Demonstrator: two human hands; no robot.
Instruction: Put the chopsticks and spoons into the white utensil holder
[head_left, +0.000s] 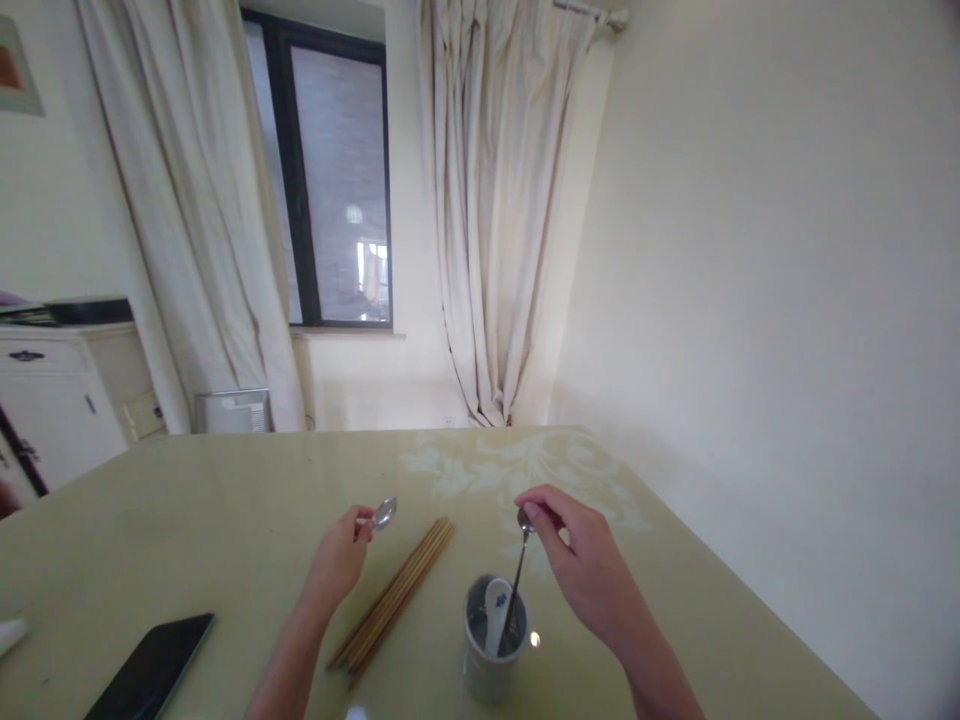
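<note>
My left hand [346, 555] is closed on a metal spoon [385, 513], whose shiny bowl sticks out to the right of the fingers. Above the cup, my right hand [574, 545] pinches the bowl end of a long-handled metal spoon [520, 570]. The handle of that spoon slants down into a grey cup [495, 680]. A white ceramic spoon [496, 610] with a blue mark also stands in the cup. Between the left hand and the cup, a bundle of several wooden chopsticks [397, 595] lies slantwise on the table.
A black phone [154, 668] lies on the pale green table [247, 520] at the lower left. Part of a white object [10, 634] shows at the left edge. A wall [765, 300] runs along the right side, with curtains [495, 200] and a window behind the table.
</note>
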